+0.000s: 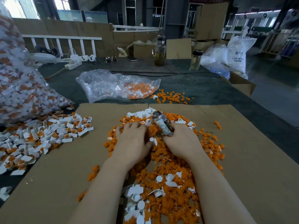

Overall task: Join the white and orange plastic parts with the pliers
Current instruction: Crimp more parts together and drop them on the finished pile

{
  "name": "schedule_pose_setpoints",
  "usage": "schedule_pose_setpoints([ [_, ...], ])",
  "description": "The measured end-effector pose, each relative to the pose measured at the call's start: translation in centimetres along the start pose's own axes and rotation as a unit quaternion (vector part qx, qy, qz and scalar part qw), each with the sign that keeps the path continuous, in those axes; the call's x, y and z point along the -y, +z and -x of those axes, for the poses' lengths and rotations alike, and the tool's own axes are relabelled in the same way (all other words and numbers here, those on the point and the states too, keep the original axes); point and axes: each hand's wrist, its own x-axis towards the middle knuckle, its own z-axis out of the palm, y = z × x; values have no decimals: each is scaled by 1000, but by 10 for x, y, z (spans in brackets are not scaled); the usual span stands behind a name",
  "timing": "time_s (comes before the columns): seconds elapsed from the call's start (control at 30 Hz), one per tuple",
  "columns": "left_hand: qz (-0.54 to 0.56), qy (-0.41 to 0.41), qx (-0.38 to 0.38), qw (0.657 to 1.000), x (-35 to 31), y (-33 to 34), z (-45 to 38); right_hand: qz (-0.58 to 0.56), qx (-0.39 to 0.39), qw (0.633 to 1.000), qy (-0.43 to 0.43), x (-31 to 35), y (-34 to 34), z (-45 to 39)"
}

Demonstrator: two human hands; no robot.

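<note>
Workshop bench, cardboard sheet [242, 159] lying at frame centre; assembly of parts proceeding.

Item: right hand [182, 141] is gripping the pliers [161, 125], head pointing toward upper centre; left hand [134, 139] is resting fingers-curled on the orange parts [178, 191], a white part [153, 140] lying between the hands; whether it is pinching anything cannot be told. Risks, judged: the small piece may be slipping from the pliers, or fingers may be getting nipped, both hands working so close together. Containers: clear bag [113, 86], upper centre, is holding orange parts and spilling some; large bag [19, 88], left edge, is holding joined pieces, more lying loose in a pile [48, 131] beside it; bottle [159, 52] is holding yellowish liquid.
</note>
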Motion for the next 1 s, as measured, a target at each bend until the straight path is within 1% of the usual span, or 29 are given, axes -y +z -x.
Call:
schedule_pose_setpoints([
  [0.13,26,16,-2,1000,-2,-2,1,20,-15,1000,6,-4,-3,-1],
  [0.27,37,-4,-27,999,0,-5,-1,23,-18,1000,1,-4,-3,-1],
  [0.33,111,-36,-64,991,3,-8,-2,23,-19,1000,-5,-2,-2,0],
  [0.4,218,-87,-91,968,5,-15,-1,38,-24,999,-9,0,0,1],
  [0.43,259,-109,-93,955,6,-18,0,45,-27,999,-10,1,1,1],
  [0.53,337,-151,-75,926,8,-23,1,51,-34,998,-20,3,2,2],
  [0.6,415,-177,-77,889,7,-26,2,56,-37,997,-33,5,3,3],
  [0.73,562,-265,-92,778,7,-34,2,84,-23,995,-48,9,8,4],
  [0.77,583,-278,-94,758,8,-35,2,94,-17,994,-49,9,9,4],
  [0.87,625,-272,-83,727,9,-39,4,118,-7,991,-58,10,11,5],
  [1.0,702,-237,-39,670,8,-43,5,109,-9,992,-62,10,9,5],
])
